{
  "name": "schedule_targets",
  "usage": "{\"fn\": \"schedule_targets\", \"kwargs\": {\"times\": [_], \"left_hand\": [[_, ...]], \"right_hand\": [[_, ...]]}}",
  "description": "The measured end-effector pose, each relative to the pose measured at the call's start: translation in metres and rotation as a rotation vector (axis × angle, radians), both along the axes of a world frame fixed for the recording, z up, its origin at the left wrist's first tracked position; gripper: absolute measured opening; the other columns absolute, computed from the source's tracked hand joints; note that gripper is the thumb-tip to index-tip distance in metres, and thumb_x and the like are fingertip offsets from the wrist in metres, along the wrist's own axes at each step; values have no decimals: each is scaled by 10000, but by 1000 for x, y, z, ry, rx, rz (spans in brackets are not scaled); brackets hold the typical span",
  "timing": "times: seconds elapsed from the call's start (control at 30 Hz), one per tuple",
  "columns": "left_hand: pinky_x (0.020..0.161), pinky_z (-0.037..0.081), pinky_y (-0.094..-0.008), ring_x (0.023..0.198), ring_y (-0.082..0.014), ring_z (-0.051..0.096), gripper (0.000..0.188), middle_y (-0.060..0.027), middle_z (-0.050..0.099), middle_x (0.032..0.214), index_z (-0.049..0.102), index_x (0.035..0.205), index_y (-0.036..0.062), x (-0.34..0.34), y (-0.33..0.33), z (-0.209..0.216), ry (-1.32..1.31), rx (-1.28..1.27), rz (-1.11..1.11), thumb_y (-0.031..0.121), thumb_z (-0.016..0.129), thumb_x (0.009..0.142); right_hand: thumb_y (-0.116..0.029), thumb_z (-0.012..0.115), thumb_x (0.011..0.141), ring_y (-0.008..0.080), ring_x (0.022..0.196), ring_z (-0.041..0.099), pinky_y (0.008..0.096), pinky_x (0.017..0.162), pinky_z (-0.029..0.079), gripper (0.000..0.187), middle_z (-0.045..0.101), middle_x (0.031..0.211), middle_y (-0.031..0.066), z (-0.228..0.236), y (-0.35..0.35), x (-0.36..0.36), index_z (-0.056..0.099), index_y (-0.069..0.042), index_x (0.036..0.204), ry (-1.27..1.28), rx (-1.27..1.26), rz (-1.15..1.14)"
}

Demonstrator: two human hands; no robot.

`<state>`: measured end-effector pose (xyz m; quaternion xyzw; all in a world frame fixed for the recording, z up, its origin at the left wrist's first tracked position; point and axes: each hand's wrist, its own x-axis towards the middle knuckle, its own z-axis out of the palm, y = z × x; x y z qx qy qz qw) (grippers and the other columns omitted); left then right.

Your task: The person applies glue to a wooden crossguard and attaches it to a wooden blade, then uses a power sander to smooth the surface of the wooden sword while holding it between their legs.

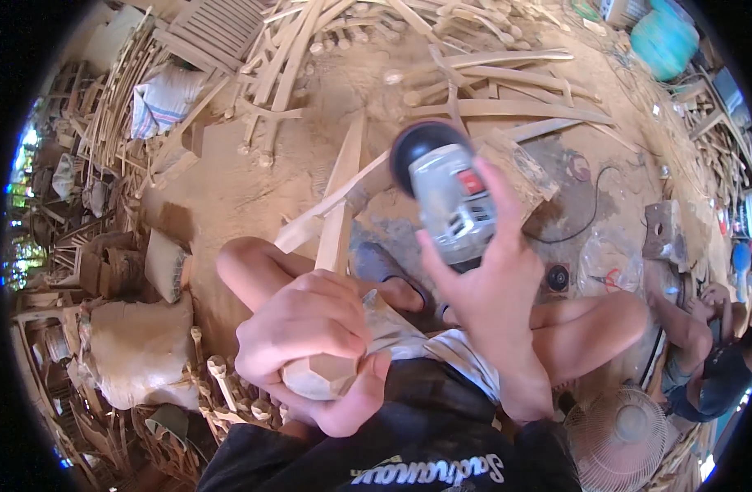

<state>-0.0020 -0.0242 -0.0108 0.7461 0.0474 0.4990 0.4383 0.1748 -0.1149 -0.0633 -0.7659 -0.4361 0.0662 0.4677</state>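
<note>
My left hand [302, 324] is closed around the handle of a wooden sword [336, 234]. Its faceted pommel shows between my thumb and fingers, close to my body. The blade points away from me, and a crosspiece runs slantwise across it. My right hand [495, 291] grips an angle grinder [456, 209] with a grey body, a red switch and a round black disc. The disc hovers to the right of the sword's crosspiece; whether they touch, I cannot tell. Motion slightly blurs the grinder.
Several wooden swords [515, 107] lie on the dusty ground ahead. A wooden block [519, 164] stands beyond the grinder, and a black cord [585, 234] curves across the floor. A fan [622, 439] stands at lower right, near another person [712, 361]. A sack [138, 353] sits at left.
</note>
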Motion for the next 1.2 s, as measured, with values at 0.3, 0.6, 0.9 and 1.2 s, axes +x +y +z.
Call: {"fn": "schedule_targets", "kwargs": {"times": [0.3, 0.6, 0.9, 1.2], "left_hand": [[870, 539, -352, 1107, -283, 605, 860, -128, 555, 1246, 463, 1442, 11, 15, -3, -20, -467, -146, 393, 327, 956, 812], [974, 508, -426, 1100, -232, 584, 698, -90, 530, 1217, 540, 1256, 108, -14, 24, -31, -114, 235, 488, 529, 928, 857], [665, 587, -391, 677, -190, 629, 458, -74, 660, 814, 562, 1123, 80, -9, 1, -26, -59, 28, 206, -57, 842, 787], [660, 603, -410, 651, -179, 585, 477, -65, 579, 904, 482, 1190, 103, -11, 2, -25, -18, 60, 219, -59, 790, 864]], "right_hand": [[-133, 947, 812, 404, 1259, 724, 471, 1032, 590, 934, 658, 1452, 242, 1, -8, 8, 461, -58, 1606, 49, 207, -28], [-208, 947, 851, 444, 1216, 737, 480, 999, 606, 935, 673, 1425, 264, 2, -2, -15, 436, -63, 1619, 100, 150, 65], [-189, 968, 817, 425, 1163, 755, 489, 953, 621, 954, 705, 1363, 218, -1, 10, -35, 453, -119, 1616, 143, 61, 153], [-249, 949, 829, 462, 1104, 759, 522, 893, 622, 956, 717, 1348, 236, -7, 11, -35, 439, -144, 1631, 75, -37, 67]]}}
